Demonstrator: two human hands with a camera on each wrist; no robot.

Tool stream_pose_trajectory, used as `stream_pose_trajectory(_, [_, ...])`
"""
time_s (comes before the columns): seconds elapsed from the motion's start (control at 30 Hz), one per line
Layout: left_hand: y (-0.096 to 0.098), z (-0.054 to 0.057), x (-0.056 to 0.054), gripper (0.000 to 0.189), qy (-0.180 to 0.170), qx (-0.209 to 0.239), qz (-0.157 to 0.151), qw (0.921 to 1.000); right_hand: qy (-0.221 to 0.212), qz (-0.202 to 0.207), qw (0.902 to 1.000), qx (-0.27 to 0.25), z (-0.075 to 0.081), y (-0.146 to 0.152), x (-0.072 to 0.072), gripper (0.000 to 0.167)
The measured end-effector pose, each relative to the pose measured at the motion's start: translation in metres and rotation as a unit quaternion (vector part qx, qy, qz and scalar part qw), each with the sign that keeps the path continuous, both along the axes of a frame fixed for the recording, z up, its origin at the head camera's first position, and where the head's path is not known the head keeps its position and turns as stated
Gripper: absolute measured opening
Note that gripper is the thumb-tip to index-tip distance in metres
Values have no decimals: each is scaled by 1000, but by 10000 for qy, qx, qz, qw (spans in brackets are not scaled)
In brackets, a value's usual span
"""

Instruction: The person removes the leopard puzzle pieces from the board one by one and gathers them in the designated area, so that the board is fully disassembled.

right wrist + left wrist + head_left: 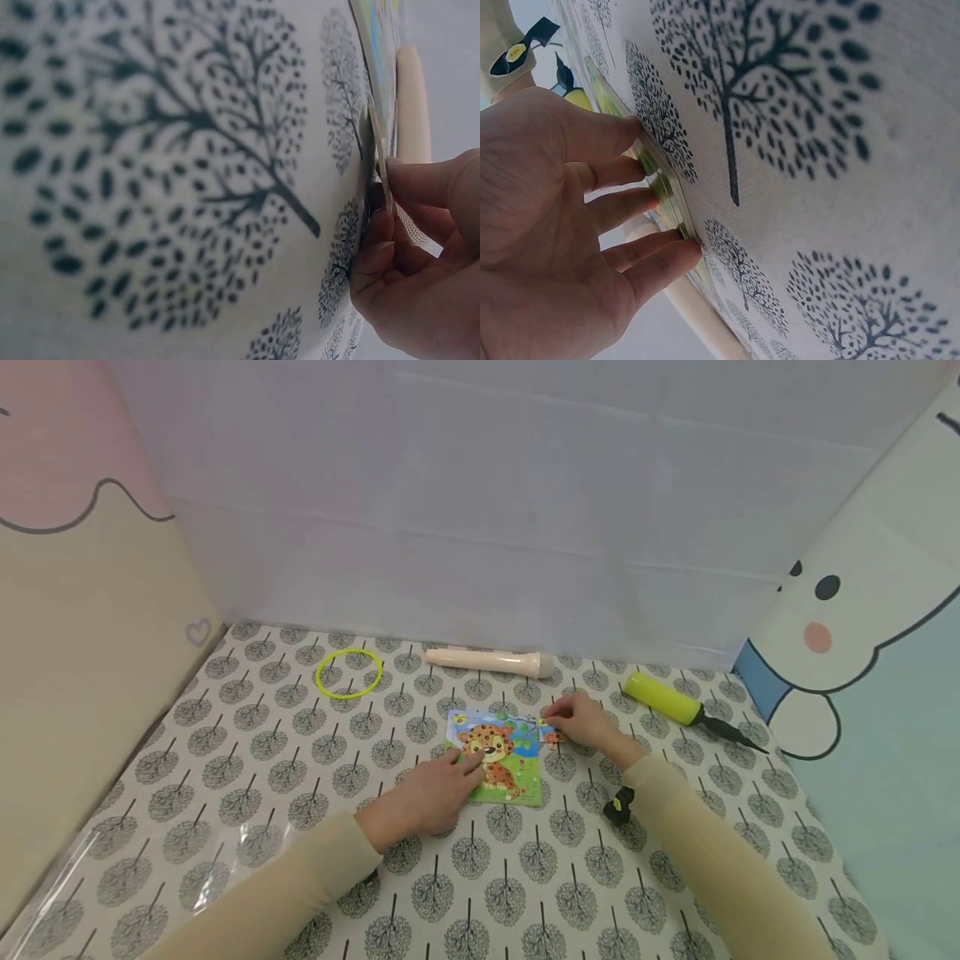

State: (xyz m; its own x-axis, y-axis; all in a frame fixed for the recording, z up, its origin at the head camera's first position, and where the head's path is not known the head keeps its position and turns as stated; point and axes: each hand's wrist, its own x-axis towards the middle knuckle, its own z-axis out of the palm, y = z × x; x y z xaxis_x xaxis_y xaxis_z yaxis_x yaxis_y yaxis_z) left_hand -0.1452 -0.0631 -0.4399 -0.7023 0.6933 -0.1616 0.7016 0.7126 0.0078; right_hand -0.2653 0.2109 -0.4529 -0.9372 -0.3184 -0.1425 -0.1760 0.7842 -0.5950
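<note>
The tree-dotted worktop (468, 868) has a bright board (527, 772) with a spotty orange cub (493, 743). The left grip (438, 789), fingers stretched out, touches it; the right grip (583, 721) pinches a small piece (550, 732).

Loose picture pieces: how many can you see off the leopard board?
1: the small picture piece, pinched by the right hand at the right edge of the leopard board. Any under the left hand would be hidden.

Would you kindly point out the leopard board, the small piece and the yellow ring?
Leopard board (505, 769), head view: the leopard's body.
Small piece (551, 735), head view: its printed face.
Yellow ring (345, 696), head view: its near rim.
</note>
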Motion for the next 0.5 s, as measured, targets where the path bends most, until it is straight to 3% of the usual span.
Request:
stream_pose_trajectory(0.27, [0,1,0,45,18,23,10,10000,339,-15,9994,-5,0,-1,4,12])
stream_pose_trajectory(0.5, [0,-1,0,44,-3,20,19,10000,282,-165,9994,120,-1,-1,3,12])
